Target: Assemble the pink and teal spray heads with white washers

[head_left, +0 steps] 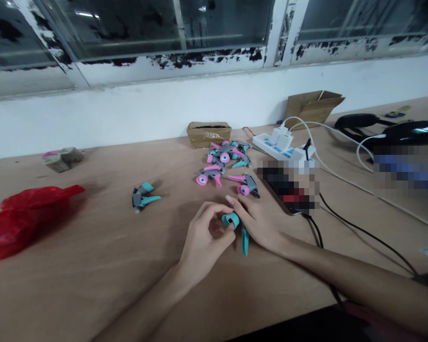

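Observation:
My left hand (201,242) is closed, thumb and fingers pinching the round teal collar of a spray trigger head (230,219). Wrapped round the body of the same piece is my right hand (259,227), its teal lever pointing down below the palm. Most of the grey body is hidden by my fingers. Just beyond my hands lies a pink and grey spray trigger head (248,184), with a pile of several similar pink and teal ones (226,154) behind it. To the left, a teal and grey spray trigger head (142,196) lies by itself.
A small cardboard box (209,134) stands behind the pile, an open carton (310,109) at the back right. A power strip (276,146) with white cables and a phone (283,192) with a black cord are on the right. A red plastic bag (28,213) lies left.

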